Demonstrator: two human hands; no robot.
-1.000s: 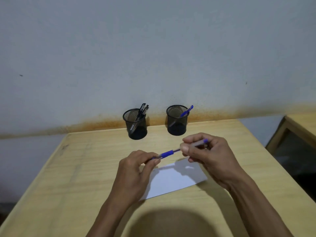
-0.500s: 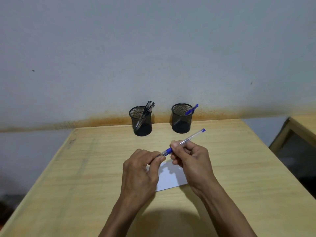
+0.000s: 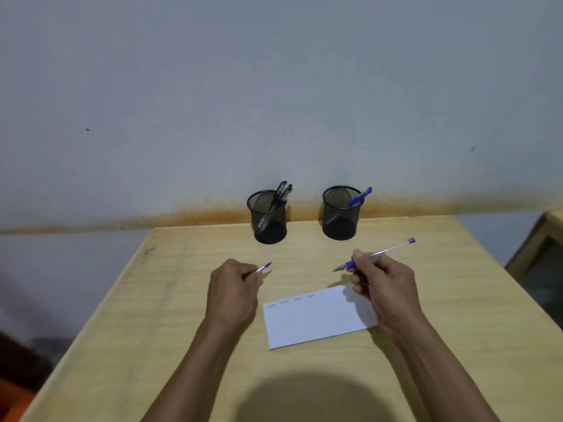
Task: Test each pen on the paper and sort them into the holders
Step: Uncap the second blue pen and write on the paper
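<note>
holders [image 3: 269, 216] two, pens four, paper [image 3: 316, 318] one

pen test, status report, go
Right hand grips uncapped pen. Left hand holds cap. Paper clear below.

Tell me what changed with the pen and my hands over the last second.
The cap came off: the left hand now holds it apart, moved left, while the right hand keeps the uncapped pen. Paper and both holders unchanged.
</note>
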